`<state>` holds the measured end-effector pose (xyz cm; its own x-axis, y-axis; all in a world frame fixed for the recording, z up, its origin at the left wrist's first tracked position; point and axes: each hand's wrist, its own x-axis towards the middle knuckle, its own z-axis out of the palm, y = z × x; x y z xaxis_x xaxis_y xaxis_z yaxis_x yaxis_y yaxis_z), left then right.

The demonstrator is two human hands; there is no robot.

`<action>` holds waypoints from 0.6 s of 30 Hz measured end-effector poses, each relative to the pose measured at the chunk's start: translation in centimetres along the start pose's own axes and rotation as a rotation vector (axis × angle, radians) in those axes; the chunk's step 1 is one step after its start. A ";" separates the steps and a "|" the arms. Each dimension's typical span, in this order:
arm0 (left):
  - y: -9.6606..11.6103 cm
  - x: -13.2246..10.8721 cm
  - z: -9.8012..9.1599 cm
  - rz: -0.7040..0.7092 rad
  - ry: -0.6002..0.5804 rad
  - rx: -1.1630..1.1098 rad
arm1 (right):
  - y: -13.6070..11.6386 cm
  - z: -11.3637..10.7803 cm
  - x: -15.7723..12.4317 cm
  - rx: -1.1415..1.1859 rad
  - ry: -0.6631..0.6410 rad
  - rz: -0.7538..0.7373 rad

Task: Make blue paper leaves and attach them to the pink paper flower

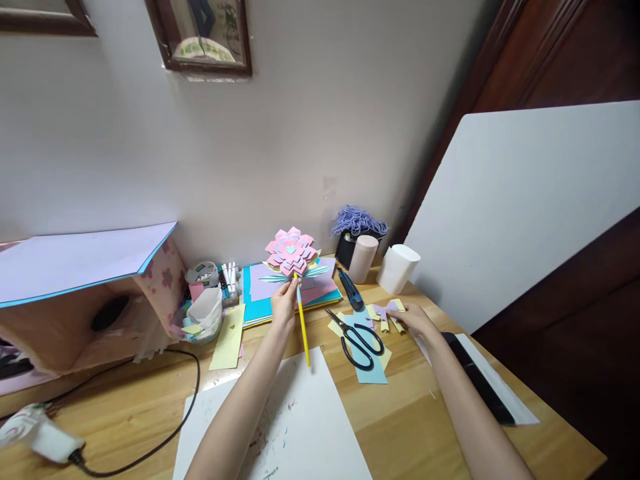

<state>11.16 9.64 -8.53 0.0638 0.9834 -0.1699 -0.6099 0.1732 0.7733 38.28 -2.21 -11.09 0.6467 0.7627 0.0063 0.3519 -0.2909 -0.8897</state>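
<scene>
My left hand [285,301] is closed around the yellow stem of a paper flower [292,251], just below its layered pink and lilac petals. A small blue heart marks the flower's centre, and pale blue paper leaves spread to either side. The stem's lower end hangs over the white sheet [320,413]. At the right, my right hand [414,319] has its fingers on a yellow and lilac paper bow [388,312], apparently pinching its right side. Left of the bow, black-handled scissors [364,339] lie on blue and yellow paper pieces [373,375].
A utility knife [351,291] lies behind the scissors. Two cups [399,269] and a black holder with purple yarn [358,220] stand at the back. Stacked coloured paper [257,293], a scrap-filled basket [205,317], a box [163,280], a cable [193,400] and a black phone-like object [480,383] surround the work area.
</scene>
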 end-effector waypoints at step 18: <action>-0.7 -1.5 1.0 0.081 0.009 0.015 | -14.6 13.2 -5.7 0.654 -0.414 -0.259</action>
<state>12.27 8.10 -8.27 0.0081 0.9937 -0.1118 -0.6006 0.0943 0.7939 20.49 5.30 -4.17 0.2519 0.9483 0.1929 -0.0933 0.2222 -0.9705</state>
